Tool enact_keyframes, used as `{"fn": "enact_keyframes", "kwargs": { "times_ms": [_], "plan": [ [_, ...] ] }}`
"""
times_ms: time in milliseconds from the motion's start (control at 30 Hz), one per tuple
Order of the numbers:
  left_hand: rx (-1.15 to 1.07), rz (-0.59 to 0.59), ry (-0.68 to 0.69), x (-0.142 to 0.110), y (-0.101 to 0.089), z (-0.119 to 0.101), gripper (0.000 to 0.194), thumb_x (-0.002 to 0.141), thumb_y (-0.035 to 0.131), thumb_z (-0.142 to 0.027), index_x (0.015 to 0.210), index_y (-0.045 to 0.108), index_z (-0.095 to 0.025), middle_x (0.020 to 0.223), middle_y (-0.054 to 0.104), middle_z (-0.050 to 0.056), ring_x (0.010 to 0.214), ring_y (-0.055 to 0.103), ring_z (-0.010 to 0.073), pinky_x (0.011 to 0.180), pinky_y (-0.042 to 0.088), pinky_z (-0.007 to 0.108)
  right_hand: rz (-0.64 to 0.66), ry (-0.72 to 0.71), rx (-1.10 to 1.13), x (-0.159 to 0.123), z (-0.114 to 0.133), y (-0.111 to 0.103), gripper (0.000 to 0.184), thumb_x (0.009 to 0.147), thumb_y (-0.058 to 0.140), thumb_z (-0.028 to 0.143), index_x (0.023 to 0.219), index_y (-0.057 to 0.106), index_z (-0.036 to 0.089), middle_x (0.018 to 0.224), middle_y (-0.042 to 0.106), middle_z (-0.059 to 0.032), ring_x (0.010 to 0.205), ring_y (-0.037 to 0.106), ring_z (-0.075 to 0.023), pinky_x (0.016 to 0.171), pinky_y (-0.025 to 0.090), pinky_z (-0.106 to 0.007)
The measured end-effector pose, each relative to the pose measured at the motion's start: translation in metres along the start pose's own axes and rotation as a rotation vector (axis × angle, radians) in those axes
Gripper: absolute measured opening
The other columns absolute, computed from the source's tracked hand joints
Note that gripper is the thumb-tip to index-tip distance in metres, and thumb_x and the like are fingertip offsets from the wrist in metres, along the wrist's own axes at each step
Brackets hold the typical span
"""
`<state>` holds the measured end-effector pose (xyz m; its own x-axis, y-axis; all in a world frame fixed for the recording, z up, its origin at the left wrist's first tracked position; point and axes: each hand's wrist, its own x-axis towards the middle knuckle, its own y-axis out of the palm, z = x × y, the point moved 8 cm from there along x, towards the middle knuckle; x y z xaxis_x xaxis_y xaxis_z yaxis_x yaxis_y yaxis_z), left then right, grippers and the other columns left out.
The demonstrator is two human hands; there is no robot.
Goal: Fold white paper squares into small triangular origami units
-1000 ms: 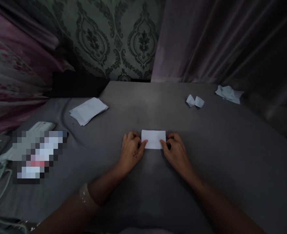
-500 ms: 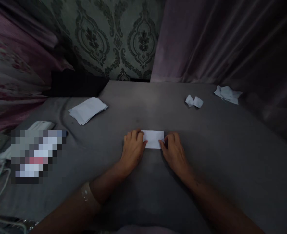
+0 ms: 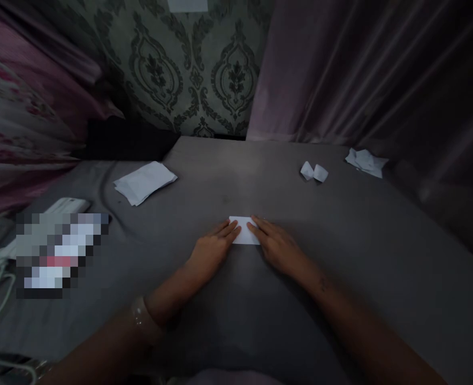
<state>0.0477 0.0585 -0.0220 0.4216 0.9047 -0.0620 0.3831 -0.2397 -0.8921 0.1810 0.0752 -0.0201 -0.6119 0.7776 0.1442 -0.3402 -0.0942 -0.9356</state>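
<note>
Head camera: the left hand has its fingers stretched out and slightly parted, tips resting on the left end of a folded white paper strip; the right hand mirrors it at the other end. Neither hand grips; the thumbs cannot be made out. The strip lies flat between them on a smooth, matte grey cloth, a small crisp-edged rectangle. Beyond, loose white sheets overlap, a folded paper piece stands in two pointed lobes, and crinkled paper lies at right.
</note>
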Motion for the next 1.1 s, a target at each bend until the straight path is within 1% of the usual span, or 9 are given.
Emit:
{"fn": "enact_keyframes", "kwargs": {
  "times_ms": [133, 267, 333, 433, 567, 633, 767, 933, 1100],
  "plan": [
    [0.047, -0.011, -0.042, -0.009, -0.008, 0.009, 0.054, 0.088, 0.036, -0.006, 0.138, 0.048, -0.023, 0.147, 0.043, 0.004, 0.138, 0.036, 0.0234, 0.104, 0.044, 0.041, -0.053, 0.027, -0.038, 0.007, -0.007, -0.009, 0.041, 0.09, 0.039, 0.011, 0.126, 0.059, 0.015, 0.136, 0.054, -0.014, 0.123, 0.051, -0.0268, 0.103, 0.043, -0.046],
    [0.064, -0.058, -0.003, -0.011, -0.011, 0.006, 0.048, 0.087, 0.041, -0.011, 0.133, 0.053, -0.02, 0.144, 0.048, 0.006, 0.135, 0.041, 0.0264, 0.102, 0.045, 0.042, -0.043, 0.109, 0.04, 0.028, -0.027, -0.014, 0.021, 0.092, 0.05, 0.025, 0.098, 0.068, 0.017, 0.107, 0.065, -0.011, 0.102, 0.058, -0.0231, 0.091, 0.046, -0.038],
    [0.089, -0.115, 0.011, -0.01, -0.013, 0.003, 0.041, 0.09, 0.043, -0.019, 0.128, 0.058, -0.018, 0.14, 0.053, 0.009, 0.132, 0.044, 0.0277, 0.103, 0.045, 0.042, 0.032, 0.22, 0.1, 0.041, -0.043, -0.011, 0.017, 0.088, 0.056, 0.026, 0.1, 0.065, 0.018, 0.101, 0.064, -0.0086, 0.094, 0.059, -0.02, 0.084, 0.046, -0.033],
    [0.104, -0.188, 0.009, -0.008, -0.017, 0.002, 0.035, 0.094, 0.042, -0.03, 0.12, 0.062, -0.018, 0.134, 0.058, 0.009, 0.127, 0.05, 0.0272, 0.102, 0.045, 0.041, 0.232, 0.384, 0.171, 0.054, -0.063, 0.0, 0.028, 0.082, 0.063, 0.031, 0.107, 0.061, 0.017, 0.092, 0.064, -0.0054, 0.08, 0.059, -0.017, 0.069, 0.043, -0.026],
    [0.121, -0.225, 0.013, -0.007, -0.018, 0.003, 0.032, 0.095, 0.042, -0.028, 0.117, 0.063, -0.018, 0.131, 0.06, 0.008, 0.121, 0.055, 0.0246, 0.101, 0.047, 0.04, 0.366, 0.394, 0.232, 0.065, -0.061, 0.0, 0.011, 0.074, 0.068, 0.027, 0.078, 0.065, 0.017, 0.071, 0.062, -0.0011, 0.065, 0.056, -0.0142, 0.056, 0.036, -0.023],
    [0.136, -0.228, 0.016, -0.007, -0.016, 0.005, 0.031, 0.095, 0.043, -0.027, 0.116, 0.063, -0.018, 0.131, 0.06, 0.008, 0.121, 0.055, 0.025, 0.1, 0.047, 0.041, 0.4, 0.393, 0.274, 0.065, -0.056, -0.002, 0.009, 0.07, 0.07, 0.022, 0.067, 0.063, 0.018, 0.064, 0.059, 0.0003, 0.061, 0.054, -0.0133, 0.054, 0.034, -0.023],
    [0.124, -0.262, 0.011, -0.007, -0.016, 0.008, 0.029, 0.094, 0.046, -0.027, 0.115, 0.063, -0.019, 0.131, 0.059, 0.009, 0.117, 0.057, 0.0263, 0.097, 0.05, 0.043, 0.305, 0.441, 0.376, 0.058, -0.052, -0.011, 0.013, 0.066, 0.071, 0.017, 0.061, 0.06, 0.018, 0.061, 0.057, 0.0018, 0.061, 0.052, -0.0122, 0.054, 0.032, -0.022],
    [0.078, -0.379, 0.077, -0.007, -0.027, 0.002, 0.031, 0.093, 0.045, -0.022, 0.12, 0.058, -0.016, 0.13, 0.057, 0.012, 0.116, 0.056, 0.0253, 0.099, 0.048, 0.042, 0.068, 0.663, 0.61, 0.036, -0.068, -0.006, 0.014, 0.079, 0.064, 0.024, 0.07, 0.055, 0.018, 0.055, 0.054, 0.004, 0.05, 0.05, -0.0091, 0.047, 0.035, -0.02],
    [0.075, -0.326, 0.264, 0.017, -0.021, -0.011, 0.044, 0.09, 0.044, -0.013, 0.134, 0.044, -0.016, 0.139, 0.049, 0.014, 0.127, 0.048, 0.0252, 0.105, 0.043, 0.043, -0.075, 0.872, 0.874, 0.016, -0.07, 0.011, 0.021, 0.086, 0.06, 0.027, 0.069, 0.05, 0.019, 0.047, 0.05, 0.006, 0.037, 0.046, -0.0065, 0.037, 0.036, -0.017]
  ]
}}
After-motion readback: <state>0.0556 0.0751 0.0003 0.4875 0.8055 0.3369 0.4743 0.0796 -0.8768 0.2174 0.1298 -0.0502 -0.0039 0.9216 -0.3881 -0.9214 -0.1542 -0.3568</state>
